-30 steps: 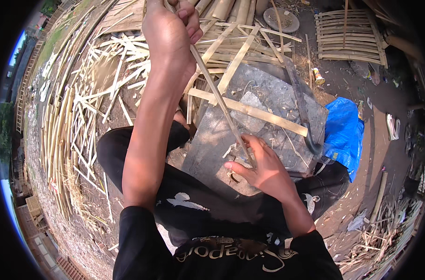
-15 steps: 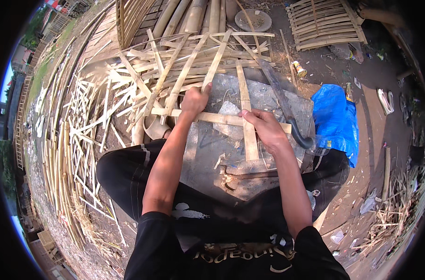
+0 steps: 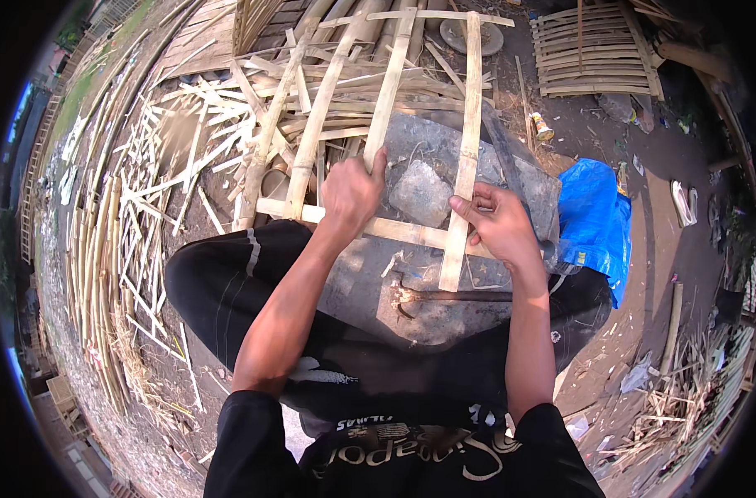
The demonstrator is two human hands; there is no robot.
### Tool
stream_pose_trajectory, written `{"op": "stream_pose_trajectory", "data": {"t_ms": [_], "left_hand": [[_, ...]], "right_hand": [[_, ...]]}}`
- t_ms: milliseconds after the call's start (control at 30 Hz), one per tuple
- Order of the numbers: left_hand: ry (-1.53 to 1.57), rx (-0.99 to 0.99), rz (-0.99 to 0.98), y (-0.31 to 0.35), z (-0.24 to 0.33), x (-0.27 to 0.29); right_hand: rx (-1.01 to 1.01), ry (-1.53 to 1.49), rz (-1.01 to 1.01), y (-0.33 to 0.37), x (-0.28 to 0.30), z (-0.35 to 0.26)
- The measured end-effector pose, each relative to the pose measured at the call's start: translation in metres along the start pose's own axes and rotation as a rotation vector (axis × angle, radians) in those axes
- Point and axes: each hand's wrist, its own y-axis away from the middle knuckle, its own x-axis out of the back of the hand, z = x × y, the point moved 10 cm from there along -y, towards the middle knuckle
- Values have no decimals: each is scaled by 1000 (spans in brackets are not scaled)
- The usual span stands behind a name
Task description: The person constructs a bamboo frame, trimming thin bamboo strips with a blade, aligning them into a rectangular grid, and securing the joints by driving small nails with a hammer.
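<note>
Over a grey slab (image 3: 353, 278) I hold a lattice of flat bamboo slats. Several long slats (image 3: 388, 100) run away from me across a near cross slat (image 3: 407, 231), and a far cross slat (image 3: 444, 15) lies over their other ends. My left hand (image 3: 350, 195) is closed around the joint of a middle slat and the near cross slat, thumb along the slat. My right hand (image 3: 502, 222) pinches the rightmost slat (image 3: 469, 141) where it crosses, its thumb on top. Beneath lies a pale stone (image 3: 419, 192). Beside the right hand, a machete (image 3: 504, 149) is partly hidden.
A wooden-handled tool (image 3: 461, 295) lies on the slab near my legs. Loose bamboo strips (image 3: 187, 158) are heaped at left. Blue plastic sheeting (image 3: 594, 207) sits at right. Farther off are a slatted bamboo panel (image 3: 598, 54), a round basin (image 3: 481, 40) and a crumpled can (image 3: 543, 126).
The lattice has shifted, and its far cross slat now appears higher in view. The rightmost slat now reaches that far cross slat. Both hands keep hold; the right one sits slightly farther right.
</note>
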Motion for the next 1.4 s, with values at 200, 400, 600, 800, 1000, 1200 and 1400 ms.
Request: {"op": "stream_pose_trajectory", "data": {"t_ms": [200, 400, 600, 800, 1000, 1200, 1400], "left_hand": [[-38, -42, 23, 37, 9, -8], [-92, 62, -97, 49, -12, -40], [-99, 24, -48, 49, -16, -48], [-84, 43, -66, 48, -21, -48], [-60, 94, -79, 41, -19, -51], [43, 51, -76, 19, -4, -41], [42, -239, -157, -24, 72, -25]], "right_hand": [[25, -74, -10, -22, 5, 40], [-52, -158, 45, -19, 9, 85], [38, -91, 67, -23, -7, 98], [-37, -181, -1, -23, -15, 108], [-45, -183, 45, -24, -6, 109], [-17, -278, 197, -17, 10, 82], [47, -399, 467, 7, 35, 73]]}}
